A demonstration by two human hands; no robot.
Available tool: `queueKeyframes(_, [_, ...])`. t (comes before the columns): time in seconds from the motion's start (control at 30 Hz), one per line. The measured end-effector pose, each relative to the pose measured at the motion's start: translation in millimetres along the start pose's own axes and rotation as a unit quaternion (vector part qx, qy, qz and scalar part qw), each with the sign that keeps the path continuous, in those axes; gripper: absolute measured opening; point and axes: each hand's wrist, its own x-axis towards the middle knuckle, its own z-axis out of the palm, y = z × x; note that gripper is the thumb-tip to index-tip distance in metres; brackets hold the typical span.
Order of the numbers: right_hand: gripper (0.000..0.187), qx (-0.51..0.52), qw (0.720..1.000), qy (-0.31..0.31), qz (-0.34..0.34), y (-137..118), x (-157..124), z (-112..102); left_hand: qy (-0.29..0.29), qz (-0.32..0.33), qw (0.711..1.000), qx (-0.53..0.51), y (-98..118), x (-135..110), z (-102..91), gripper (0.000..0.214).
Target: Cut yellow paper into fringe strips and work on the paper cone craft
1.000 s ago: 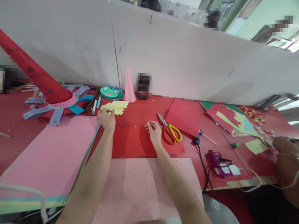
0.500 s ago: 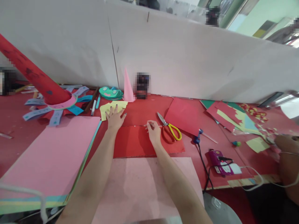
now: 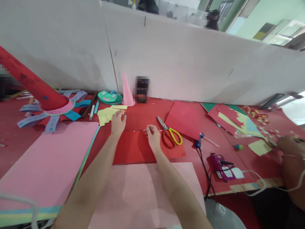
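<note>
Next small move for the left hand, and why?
Probably separate one of the yellow paper pieces with the left hand: its fingers are at the overlapping pile. Whether they grip a piece isn't clear.

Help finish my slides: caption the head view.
Left hand at yellow paper pieces, right hand over red paper beside scissors.

Soft light, faint shadows, pixelated patches — brighter far right
</note>
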Motion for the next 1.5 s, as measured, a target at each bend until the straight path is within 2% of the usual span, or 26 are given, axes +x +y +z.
queueKeyframes(0.1, [0.019,-0.007,1.000,-0.004,-0.009,-0.8,0.0,1.2,-0.020,0.029,0.999,0.034,10.3,6.6,12.5,0.038])
queueKeyframes(0.2, [0.019,-0.013,1.000,-0.007,-0.024,-3.3,0.2,2.5,-0.086,0.069,0.987,0.116,19.6,15.1,27.2,0.041])
queueKeyframes(0.3, [0.018,-0.016,1.000,-0.006,-0.019,-5.4,0.6,3.4,-0.138,0.069,0.971,0.181,23.9,25.5,41.3,0.049])
queueKeyframes(0.43, [0.018,-0.019,1.000,-0.003,-0.013,-4.4,1.2,4.0,-0.151,0.067,0.965,0.205,24.0,38.1,52.2,0.055])
queueKeyframes(0.57, [0.019,-0.020,1.000,-0.006,-0.017,-3.7,0.6,3.2,-0.150,0.073,0.967,0.193,23.8,39.9,51.8,0.056])
queueKeyframes(0.77, [0.018,-0.028,0.999,-0.019,-0.020,-4.4,1.1,2.9,-0.118,0.098,0.971,0.185,22.8,34.9,49.7,0.055])
queueKeyframes(1.03, [0.016,-0.062,0.997,-0.033,-0.022,-3.2,1.5,4.1,-0.192,0.097,0.955,0.204,23.2,40.0,51.5,0.060])
queueKeyframes(1.5, [0.017,-0.093,0.994,-0.042,-0.028,-6.4,0.4,2.8,-0.194,0.079,0.960,0.186,23.7,40.1,50.1,0.061])
